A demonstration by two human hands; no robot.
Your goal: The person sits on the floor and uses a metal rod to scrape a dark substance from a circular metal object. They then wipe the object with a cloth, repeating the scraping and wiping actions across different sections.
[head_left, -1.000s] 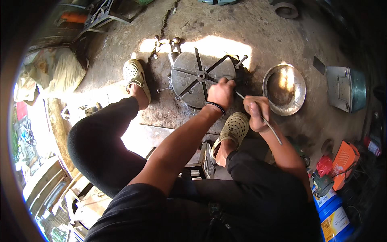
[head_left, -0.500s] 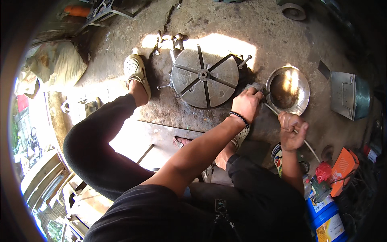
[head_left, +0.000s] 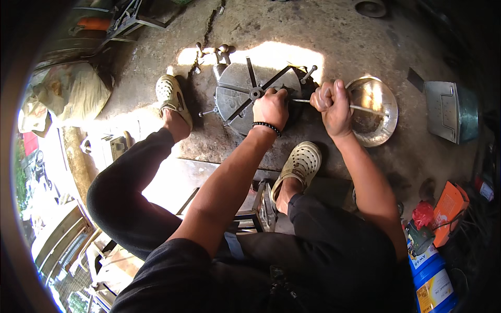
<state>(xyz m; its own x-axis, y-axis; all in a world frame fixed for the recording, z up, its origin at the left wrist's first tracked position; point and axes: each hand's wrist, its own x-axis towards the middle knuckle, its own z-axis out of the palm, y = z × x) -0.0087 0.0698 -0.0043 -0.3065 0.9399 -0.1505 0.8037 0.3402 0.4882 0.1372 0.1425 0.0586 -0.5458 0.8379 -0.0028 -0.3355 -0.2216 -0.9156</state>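
Note:
A round slotted steel rotary table (head_left: 235, 78) with a centre hub and handles at its rim lies on the floor ahead. My left hand (head_left: 271, 110), wearing a black bead bracelet, is closed at the right part of its top. What its fingers hold, something dark, is mostly hidden. My right hand (head_left: 334, 108) is wrapped round a thin pale rod (head_left: 369, 110). One end of the rod points at my left hand; the other passes over a round metal basin (head_left: 390, 125) with a brownish bottom, to the right of the rotary table.
My feet, in pale clogs (head_left: 301, 161), stand near the rotary table. A metal box with a handle (head_left: 442, 112) lies at the right. Lower right are an orange box (head_left: 449, 211), a red bundle (head_left: 422, 214) and a blue bucket (head_left: 436, 287). Cloth sacks (head_left: 73, 96) lie at the left.
Both hands have moved left and up. My left hand went from beside the basin onto the rotary table. The rod has swung from a steep slant to nearly level, its far end now over the basin.

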